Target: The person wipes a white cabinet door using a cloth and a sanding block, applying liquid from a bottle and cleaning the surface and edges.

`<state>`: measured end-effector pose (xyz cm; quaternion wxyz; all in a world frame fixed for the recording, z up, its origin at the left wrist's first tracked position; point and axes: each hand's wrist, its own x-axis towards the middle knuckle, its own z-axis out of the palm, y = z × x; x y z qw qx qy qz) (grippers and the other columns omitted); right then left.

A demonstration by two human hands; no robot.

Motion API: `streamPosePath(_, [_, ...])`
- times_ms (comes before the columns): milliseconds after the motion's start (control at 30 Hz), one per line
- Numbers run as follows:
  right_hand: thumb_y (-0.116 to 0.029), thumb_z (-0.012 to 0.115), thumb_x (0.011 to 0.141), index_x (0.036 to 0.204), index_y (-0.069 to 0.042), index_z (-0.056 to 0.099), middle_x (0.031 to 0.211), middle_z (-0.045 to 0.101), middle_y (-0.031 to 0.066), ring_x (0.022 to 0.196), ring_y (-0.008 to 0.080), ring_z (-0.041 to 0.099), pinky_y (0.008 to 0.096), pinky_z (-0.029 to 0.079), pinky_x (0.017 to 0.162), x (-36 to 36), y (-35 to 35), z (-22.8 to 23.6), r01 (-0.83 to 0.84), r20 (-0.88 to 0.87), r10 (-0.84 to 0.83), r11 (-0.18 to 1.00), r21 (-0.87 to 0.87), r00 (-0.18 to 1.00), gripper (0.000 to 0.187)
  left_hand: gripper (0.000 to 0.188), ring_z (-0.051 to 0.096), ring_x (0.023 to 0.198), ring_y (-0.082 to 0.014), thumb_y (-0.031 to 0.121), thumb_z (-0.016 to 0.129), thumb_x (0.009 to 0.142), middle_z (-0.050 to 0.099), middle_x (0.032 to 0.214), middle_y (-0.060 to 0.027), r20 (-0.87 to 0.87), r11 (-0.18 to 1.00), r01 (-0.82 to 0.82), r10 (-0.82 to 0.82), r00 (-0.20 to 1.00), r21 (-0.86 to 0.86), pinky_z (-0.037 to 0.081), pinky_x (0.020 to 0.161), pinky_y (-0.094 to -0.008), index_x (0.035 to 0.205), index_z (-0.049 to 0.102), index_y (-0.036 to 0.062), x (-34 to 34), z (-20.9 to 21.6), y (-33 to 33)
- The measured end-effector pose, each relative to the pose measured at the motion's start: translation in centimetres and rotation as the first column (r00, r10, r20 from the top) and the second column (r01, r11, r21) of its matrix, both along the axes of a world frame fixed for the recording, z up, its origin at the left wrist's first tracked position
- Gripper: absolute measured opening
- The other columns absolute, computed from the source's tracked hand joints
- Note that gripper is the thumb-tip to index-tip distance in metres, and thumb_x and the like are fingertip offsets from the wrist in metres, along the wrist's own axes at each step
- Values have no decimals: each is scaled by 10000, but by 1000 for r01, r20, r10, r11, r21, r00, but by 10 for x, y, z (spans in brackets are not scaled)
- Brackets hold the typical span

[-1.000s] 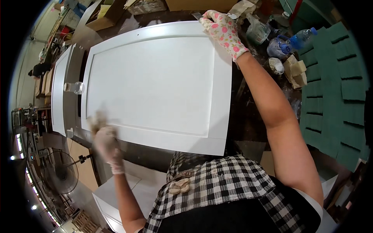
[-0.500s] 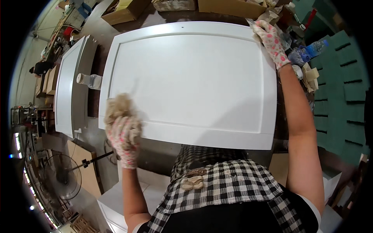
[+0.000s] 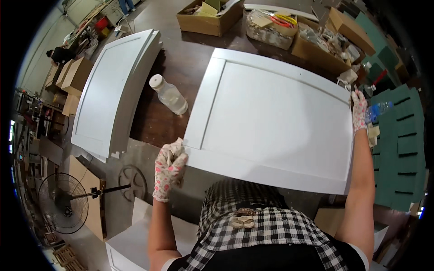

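Observation:
A white framed cabinet door lies on the dark brown table in front of me, tilted slightly in view. My left hand, in a white glove with pink dots, is closed around a beige rag at the door's near left corner. Only small parts of the rag show past the fingers. In a matching glove, my right hand grips the door's right edge close to its far corner; the fingertips are partly hidden there. Left of the door, a clear bottle with a white cap stands on the table.
A stack of white doors lies at left. Along the back are a cardboard box, a clear tub and another filled carton. Dark green slotted sheets lie at right. A fan stands lower left.
The view has shifted left. My left hand has gone from wiping over the door's left side to its near left corner. My right hand has moved from the far edge to the right edge.

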<state>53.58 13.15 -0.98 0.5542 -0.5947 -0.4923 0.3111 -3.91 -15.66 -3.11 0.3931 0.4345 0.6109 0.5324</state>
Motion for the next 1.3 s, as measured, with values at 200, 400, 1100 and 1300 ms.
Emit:
streamPosePath(200, [-141,629,919,999,-53,626,859,579,-46,754,53,516,215,434,693,31,15,-16,38,146,-43,999,38,988,119,295,450,819,-89,-42,686,750,480,898,4,-108,990,118,-126,986,-84,410,783,-241,956,497,50,2,18,-11])
streamPosePath(400, [-143,629,920,949,-73,630,813,573,-60,689,38,492,209,415,621,37,18,-19,80,125,-80,997,10,989,76,218,488,791,-56,-7,694,783,547,869,25,120,958,132,-105,987,-254,426,744,-220,960,578,43,-6,35,16])
streamPosePath(1100, [-137,604,918,1065,-32,611,723,597,25,562,114,565,256,455,502,90,-228,-65,467,60,-466,853,-232,882,181,60,454,773,-32,47,607,912,538,809,69,-106,963,269,-270,957,-24,393,719,-190,859,579,50,-47,14,123])
streamPosePath(1300, [-128,587,929,1065,-67,634,719,588,3,558,87,535,242,424,486,91,-222,-86,397,32,-423,818,-417,906,157,68,490,755,-42,92,610,925,582,830,58,-103,985,129,-141,985,-113,412,707,-206,885,612,37,-58,10,123])
